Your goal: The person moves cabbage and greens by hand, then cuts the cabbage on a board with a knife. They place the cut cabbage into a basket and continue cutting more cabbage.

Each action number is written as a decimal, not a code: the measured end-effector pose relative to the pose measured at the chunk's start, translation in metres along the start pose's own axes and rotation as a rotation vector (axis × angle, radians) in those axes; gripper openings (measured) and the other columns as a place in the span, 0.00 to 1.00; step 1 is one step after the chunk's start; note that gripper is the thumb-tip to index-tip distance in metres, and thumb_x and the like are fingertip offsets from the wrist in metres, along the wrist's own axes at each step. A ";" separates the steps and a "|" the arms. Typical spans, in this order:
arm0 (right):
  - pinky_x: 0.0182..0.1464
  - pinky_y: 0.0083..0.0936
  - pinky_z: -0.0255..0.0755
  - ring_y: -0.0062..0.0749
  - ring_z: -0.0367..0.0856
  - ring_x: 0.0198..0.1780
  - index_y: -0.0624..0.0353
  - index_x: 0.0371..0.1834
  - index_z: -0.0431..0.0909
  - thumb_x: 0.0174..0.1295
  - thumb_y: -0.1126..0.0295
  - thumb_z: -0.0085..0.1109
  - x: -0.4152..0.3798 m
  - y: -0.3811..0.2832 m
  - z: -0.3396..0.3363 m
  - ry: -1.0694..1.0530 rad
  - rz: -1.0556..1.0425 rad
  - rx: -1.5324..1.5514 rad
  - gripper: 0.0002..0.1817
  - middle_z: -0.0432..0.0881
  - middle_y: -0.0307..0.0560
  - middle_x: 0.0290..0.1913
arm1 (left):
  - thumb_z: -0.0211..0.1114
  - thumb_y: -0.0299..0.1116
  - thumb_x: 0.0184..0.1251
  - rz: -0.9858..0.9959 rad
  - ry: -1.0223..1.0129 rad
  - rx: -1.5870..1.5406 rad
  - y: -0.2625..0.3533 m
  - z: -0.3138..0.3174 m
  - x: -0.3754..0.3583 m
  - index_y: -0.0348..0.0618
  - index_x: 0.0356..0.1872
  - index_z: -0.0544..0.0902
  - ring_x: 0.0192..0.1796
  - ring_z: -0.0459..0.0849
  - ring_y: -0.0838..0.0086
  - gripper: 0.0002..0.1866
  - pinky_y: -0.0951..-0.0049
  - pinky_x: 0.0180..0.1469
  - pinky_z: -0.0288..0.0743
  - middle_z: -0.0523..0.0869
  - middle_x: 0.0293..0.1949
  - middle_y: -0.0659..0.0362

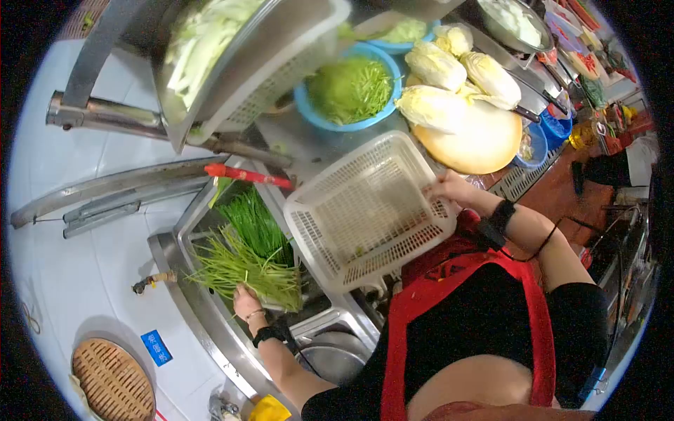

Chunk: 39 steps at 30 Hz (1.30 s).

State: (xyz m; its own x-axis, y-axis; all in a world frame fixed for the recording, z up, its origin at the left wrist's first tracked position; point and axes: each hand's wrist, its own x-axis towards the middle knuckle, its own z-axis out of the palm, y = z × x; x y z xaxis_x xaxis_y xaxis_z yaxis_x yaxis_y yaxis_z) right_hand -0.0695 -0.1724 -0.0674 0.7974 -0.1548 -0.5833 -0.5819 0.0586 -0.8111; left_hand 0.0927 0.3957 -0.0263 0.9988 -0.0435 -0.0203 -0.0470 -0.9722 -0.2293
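Note:
My right hand point(444, 189) grips the right rim of a white plastic basket point(368, 203), which is tilted at the counter's edge and holds only small green scraps. Down in the steel sink point(184, 235), my left hand point(246, 302) is closed at the lower edge of a bunch of light green stalks point(239, 270). Its fingertips are partly hidden by the stalks. Darker green leafy stalks point(256, 221) lie just behind this bunch.
A blue basin point(307, 116) of cut greens and several cabbages point(435, 109) by a round board point(474, 144) stand beyond the basket. A metal tray point(260, 28) hangs over the upper left. A faucet point(156, 281) juts beside the sink. A red-handled object point(249, 175) crosses the sink's far edge.

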 end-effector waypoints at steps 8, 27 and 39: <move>0.37 0.25 0.76 0.29 0.79 0.38 0.59 0.43 0.70 0.59 0.64 0.52 -0.003 -0.044 0.014 0.036 0.011 0.139 0.13 0.78 0.43 0.37 | 0.54 0.30 0.54 0.301 -0.139 0.005 -0.036 0.055 -0.014 0.48 0.35 0.79 0.48 0.74 0.55 0.08 0.60 0.52 0.67 0.79 0.40 0.49; 0.51 0.37 0.65 0.46 0.71 0.50 0.59 0.42 0.73 0.49 0.71 0.49 -0.042 0.006 -0.216 1.019 -0.296 -1.239 0.15 0.74 0.52 0.45 | 0.57 0.23 0.54 0.696 0.240 -0.982 0.285 -0.175 -0.048 0.34 0.44 0.76 0.54 0.74 0.58 0.14 0.63 0.58 0.64 0.78 0.48 0.48; 0.41 0.38 0.73 0.49 0.79 0.42 0.47 0.58 0.64 0.47 0.77 0.50 -0.034 0.022 -0.350 0.285 -0.373 -1.111 0.30 0.76 0.54 0.43 | 0.69 0.48 0.50 -0.463 -0.459 -1.762 0.616 -0.144 -0.055 0.65 0.67 0.34 0.55 0.71 0.56 0.54 0.46 0.46 0.68 0.64 0.62 0.53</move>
State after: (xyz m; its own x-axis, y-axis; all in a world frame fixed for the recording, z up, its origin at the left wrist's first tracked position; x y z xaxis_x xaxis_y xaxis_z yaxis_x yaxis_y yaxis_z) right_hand -0.1656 -0.5107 -0.0503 0.9633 -0.2017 -0.1773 -0.2548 -0.8950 -0.3661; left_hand 0.0106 -0.2337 -0.0264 0.8339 0.0239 -0.5514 0.5514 0.0082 0.8342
